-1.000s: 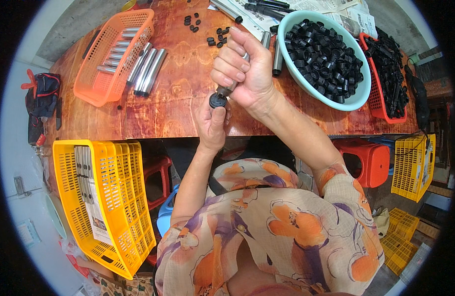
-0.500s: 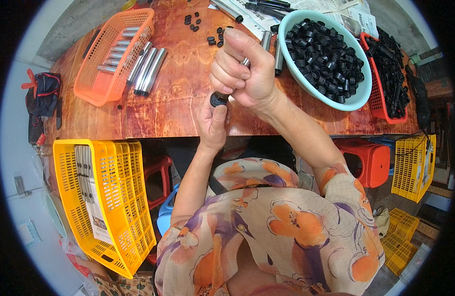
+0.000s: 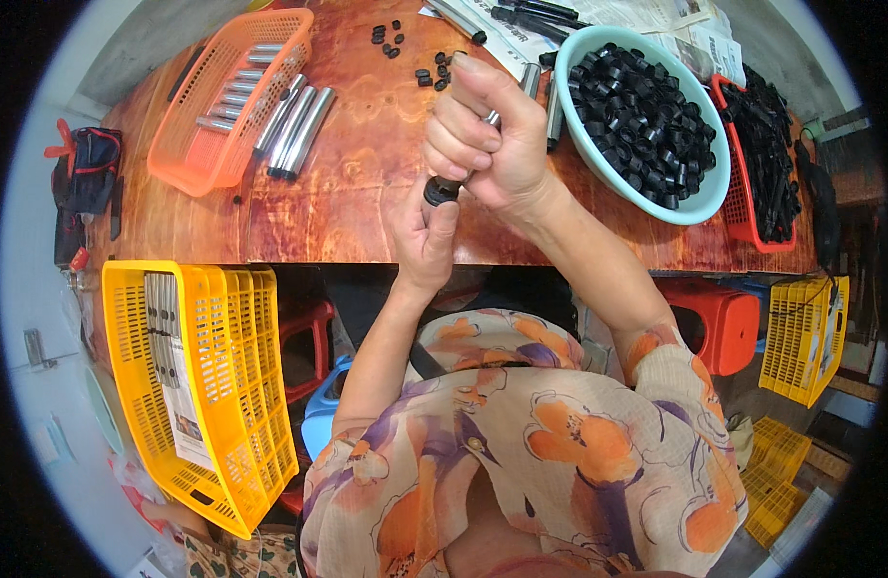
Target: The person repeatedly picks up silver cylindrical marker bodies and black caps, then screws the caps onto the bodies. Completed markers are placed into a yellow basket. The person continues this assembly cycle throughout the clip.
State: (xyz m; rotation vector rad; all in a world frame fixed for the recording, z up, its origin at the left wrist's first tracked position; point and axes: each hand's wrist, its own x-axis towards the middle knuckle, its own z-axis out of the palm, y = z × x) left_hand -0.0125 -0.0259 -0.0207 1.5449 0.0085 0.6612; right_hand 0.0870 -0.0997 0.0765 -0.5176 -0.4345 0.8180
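Note:
My left hand [image 3: 427, 241] is closed around a black round piece [image 3: 442, 190], its thumb lying along the near side. Directly above it, my right hand [image 3: 507, 135] makes a fist around a slim rod [image 3: 492, 119] whose silvery end shows past the index finger. The rod's lower end meets the black piece; my fingers hide most of both. Beyond the hands lie several small black caps [image 3: 440, 70]. To the right stands a pale blue basin [image 3: 581, 154] heaped with short black plastic rings [image 3: 641, 125].
At the left, an orange basket [image 3: 189, 178] holds metal tubes, with more black-ended tubes [image 3: 304, 130] beside it. A red basket [image 3: 764, 239] of black parts and newspaper [image 3: 699, 48] occupy the far right. Yellow crates [image 3: 237, 385] and a red stool [image 3: 723, 332] stand below the table edge.
Both hands keep their grip, the fist still stacked over the left hand. The whole view has shifted slightly, so the hands and basin appear a little further right.

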